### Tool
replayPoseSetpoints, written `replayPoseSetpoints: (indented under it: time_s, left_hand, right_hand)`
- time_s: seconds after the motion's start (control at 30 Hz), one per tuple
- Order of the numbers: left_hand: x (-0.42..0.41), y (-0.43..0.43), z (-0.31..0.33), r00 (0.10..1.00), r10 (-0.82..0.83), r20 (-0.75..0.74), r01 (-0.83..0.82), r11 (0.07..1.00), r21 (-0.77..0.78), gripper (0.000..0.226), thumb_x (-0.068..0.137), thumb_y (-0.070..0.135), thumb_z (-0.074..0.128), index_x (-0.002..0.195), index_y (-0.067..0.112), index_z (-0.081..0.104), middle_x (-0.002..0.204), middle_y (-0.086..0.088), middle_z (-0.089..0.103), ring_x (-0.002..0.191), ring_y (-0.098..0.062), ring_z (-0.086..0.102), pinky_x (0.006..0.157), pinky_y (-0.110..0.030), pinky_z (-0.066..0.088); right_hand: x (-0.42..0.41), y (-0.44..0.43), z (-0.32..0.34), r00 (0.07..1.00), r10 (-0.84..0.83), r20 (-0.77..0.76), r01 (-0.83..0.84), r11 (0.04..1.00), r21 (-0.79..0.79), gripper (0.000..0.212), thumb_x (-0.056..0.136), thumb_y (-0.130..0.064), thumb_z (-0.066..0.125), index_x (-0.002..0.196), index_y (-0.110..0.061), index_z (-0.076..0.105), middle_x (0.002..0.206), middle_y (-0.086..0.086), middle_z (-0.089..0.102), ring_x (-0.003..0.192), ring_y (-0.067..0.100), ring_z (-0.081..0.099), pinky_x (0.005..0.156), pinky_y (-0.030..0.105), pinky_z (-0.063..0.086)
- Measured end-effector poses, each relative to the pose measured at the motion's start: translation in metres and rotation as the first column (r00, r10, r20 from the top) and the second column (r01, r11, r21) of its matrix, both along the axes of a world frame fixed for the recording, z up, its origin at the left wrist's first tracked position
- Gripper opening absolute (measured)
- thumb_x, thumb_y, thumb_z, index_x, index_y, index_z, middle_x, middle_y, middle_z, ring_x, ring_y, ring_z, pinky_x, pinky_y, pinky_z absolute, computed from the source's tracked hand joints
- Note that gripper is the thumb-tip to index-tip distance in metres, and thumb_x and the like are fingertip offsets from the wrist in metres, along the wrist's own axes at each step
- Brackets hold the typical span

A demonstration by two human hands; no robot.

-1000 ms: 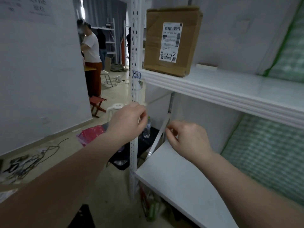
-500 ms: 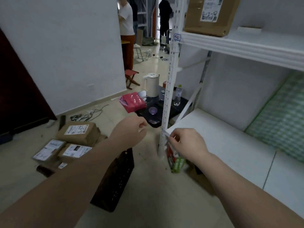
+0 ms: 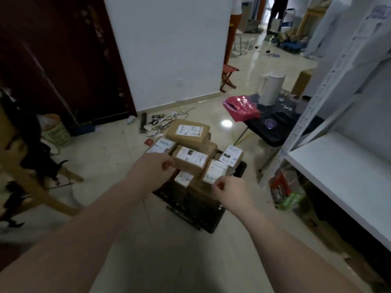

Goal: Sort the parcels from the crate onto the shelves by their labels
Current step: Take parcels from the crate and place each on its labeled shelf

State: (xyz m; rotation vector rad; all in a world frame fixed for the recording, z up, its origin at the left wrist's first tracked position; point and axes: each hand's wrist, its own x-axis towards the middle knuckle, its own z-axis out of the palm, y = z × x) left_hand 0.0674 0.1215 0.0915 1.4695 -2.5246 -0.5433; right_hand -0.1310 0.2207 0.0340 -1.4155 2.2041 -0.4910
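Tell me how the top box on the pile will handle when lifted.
The top box is cardboard with square edges, so probably stiff. It lies flat atop other boxes, so it likely won't roll, though neighbours may shift. Weight: unclear.

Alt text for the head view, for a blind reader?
Left hand and right hand, both empty with fingers curled, hover over a black crate piled with labelled brown parcels on the floor. A white shelf stands at right.

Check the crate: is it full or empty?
Full. The crate is heaped with labelled brown parcels that stack well above its rim.
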Motion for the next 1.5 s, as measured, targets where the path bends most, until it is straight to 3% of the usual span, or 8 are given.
replayPoseSetpoints:
  time_s: [0.13, 0.5, 0.7, 0.93, 1.07, 1.27, 1.4, 1.5]
  left_hand:
    - [0.079, -0.025, -0.006, 0.997, 0.082, 0.008, -0.082, 0.995, 0.056, 0.022, 0.091, 0.021, 0.056, 0.110, 0.022, 0.068, 0.095, 0.005, 0.062, 0.089, -0.011, 0.055, 0.075, -0.022, 0.040]
    - [0.121, -0.082, -0.044, 0.996, 0.082, -0.044, -0.071, 0.975, 0.212, 0.023, 0.092, 0.019, 0.055, 0.113, 0.018, 0.065, 0.092, 0.007, 0.059, 0.085, -0.010, 0.053, 0.061, -0.013, 0.034]
    - [0.110, -0.148, -0.064, 0.997, 0.066, -0.033, -0.054, 0.957, 0.286, 0.026, 0.094, 0.019, 0.053, 0.118, 0.018, 0.063, 0.094, 0.007, 0.057, 0.082, -0.006, 0.052, 0.056, -0.005, 0.030]
    - [0.075, -0.252, -0.073, 0.999, 0.053, -0.015, -0.042, 0.909, 0.414, 0.031, 0.090, 0.012, 0.056, 0.120, 0.015, 0.064, 0.107, -0.002, 0.064, 0.091, -0.012, 0.053, 0.080, -0.020, 0.038]
    - [0.058, -0.303, -0.084, 0.996, 0.086, -0.037, -0.059, 0.885, 0.463, 0.033, 0.090, 0.014, 0.057, 0.122, 0.015, 0.062, 0.109, -0.002, 0.063, 0.093, -0.011, 0.052, 0.079, -0.019, 0.036]
    - [0.033, -0.344, -0.125, 0.998, 0.058, 0.036, -0.068, 0.765, 0.640, 0.048, 0.092, 0.012, 0.056, 0.139, 0.010, 0.045, 0.125, -0.011, 0.057, 0.107, -0.019, 0.054, 0.081, -0.022, 0.037]
    - [0.010, -0.364, -0.163, 0.998, 0.052, 0.028, -0.056, 0.679, 0.732, 0.041, 0.095, 0.012, 0.052, 0.136, 0.008, 0.047, 0.103, 0.001, 0.058, 0.080, -0.006, 0.051, 0.062, -0.020, 0.039]
    - [0.000, -0.376, -0.189, 0.999, 0.014, 0.040, -0.040, 0.590, 0.807, 0.035, 0.095, 0.016, 0.054, 0.130, 0.012, 0.053, 0.115, -0.001, 0.061, 0.088, -0.010, 0.056, 0.067, -0.025, 0.046]
  right_hand:
    - [0.085, -0.033, -0.013, 0.996, 0.027, 0.088, -0.029, 0.999, 0.016, 0.018, 0.091, -0.031, 0.058, 0.091, -0.021, 0.073, 0.092, 0.001, 0.070, 0.088, 0.021, 0.065, 0.075, 0.037, 0.057]
    - [0.117, -0.093, -0.035, 0.998, -0.051, 0.022, 0.049, 0.992, 0.113, 0.019, 0.093, -0.030, 0.057, 0.100, -0.021, 0.072, 0.097, 0.001, 0.071, 0.087, 0.020, 0.064, 0.071, 0.030, 0.053]
    - [0.115, -0.162, -0.057, 0.987, -0.125, 0.101, 0.117, 0.989, 0.085, 0.017, 0.094, -0.029, 0.057, 0.097, -0.020, 0.071, 0.091, 0.001, 0.069, 0.082, 0.017, 0.063, 0.072, 0.032, 0.054]
    - [0.102, -0.260, -0.076, 0.957, -0.213, 0.198, 0.186, 0.971, 0.148, 0.022, 0.092, -0.029, 0.057, 0.106, -0.016, 0.070, 0.099, 0.001, 0.070, 0.090, 0.018, 0.063, 0.079, 0.035, 0.055]
    - [0.087, -0.302, -0.080, 0.941, -0.262, 0.213, 0.217, 0.952, 0.215, 0.024, 0.094, -0.027, 0.056, 0.111, -0.015, 0.068, 0.095, -0.001, 0.066, 0.081, 0.013, 0.061, 0.062, 0.023, 0.047]
    - [0.085, -0.319, -0.107, 0.894, -0.310, 0.324, 0.160, 0.895, 0.416, 0.032, 0.094, -0.028, 0.059, 0.121, -0.011, 0.060, 0.106, 0.003, 0.062, 0.084, 0.013, 0.055, 0.062, 0.020, 0.044]
    - [0.094, -0.323, -0.131, 0.822, -0.417, 0.387, 0.207, 0.853, 0.479, 0.036, 0.092, -0.025, 0.059, 0.125, -0.010, 0.059, 0.108, 0.002, 0.062, 0.089, 0.016, 0.055, 0.058, 0.020, 0.041]
    - [0.103, -0.326, -0.145, 0.708, -0.544, 0.451, 0.318, 0.815, 0.485, 0.037, 0.091, -0.023, 0.058, 0.127, -0.013, 0.058, 0.120, 0.007, 0.065, 0.092, 0.019, 0.058, 0.067, 0.025, 0.046]
